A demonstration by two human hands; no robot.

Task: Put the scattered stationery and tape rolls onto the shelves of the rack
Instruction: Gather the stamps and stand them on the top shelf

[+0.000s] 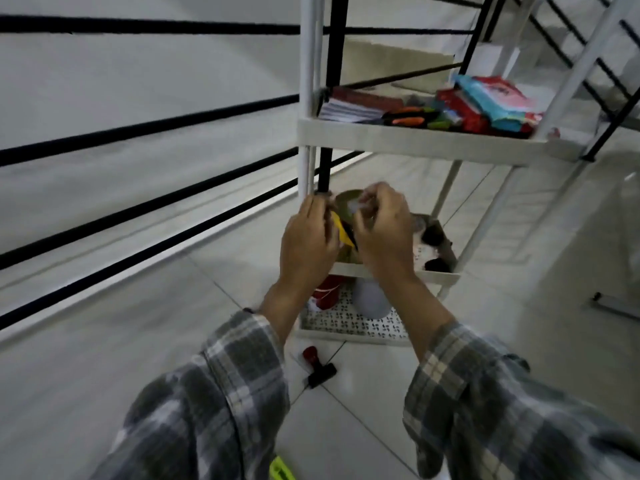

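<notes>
Left hand (pixel 308 237) grips a yellow thing (pixel 341 229), right hand (pixel 381 230) pinches what looks like a tape roll (pixel 346 198), both just over the middle shelf (pixel 436 274). Top shelf (pixel 415 141) is loaded already, so I'd guess past halfway, with a stamp (pixel 318 367) and a green thing (pixel 282 471) left on the floor (pixel 173 341).

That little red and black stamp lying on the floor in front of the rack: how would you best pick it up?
Probably from straight above, pinching the stamp across its narrow middle, where the red end meets the wider black end. It lies on its side on the floor tiles, so both long flanks look free for fingers.
</notes>
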